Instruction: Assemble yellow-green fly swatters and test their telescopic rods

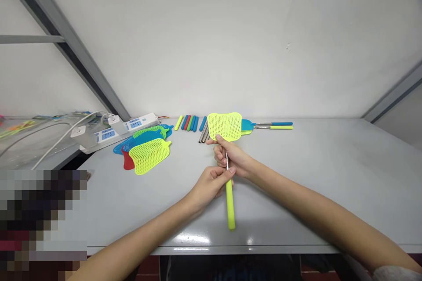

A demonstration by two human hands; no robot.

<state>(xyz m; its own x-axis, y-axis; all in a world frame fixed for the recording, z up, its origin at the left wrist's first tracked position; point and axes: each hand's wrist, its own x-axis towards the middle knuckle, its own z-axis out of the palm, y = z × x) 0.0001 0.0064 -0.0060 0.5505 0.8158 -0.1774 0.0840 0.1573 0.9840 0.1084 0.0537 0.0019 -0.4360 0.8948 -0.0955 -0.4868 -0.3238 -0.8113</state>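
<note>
Upright yellow-green fly swatter (pixel 227 158), held

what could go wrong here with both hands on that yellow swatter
The left hand and right hand both pinch the thin metal rod of the yellow swatter; a hard push or twist might bend it, or pop the head off. The green grip hangs toward the table edge, so a slip could send it off. The swinging head could also knock the loose steel rods nearby.
</note>
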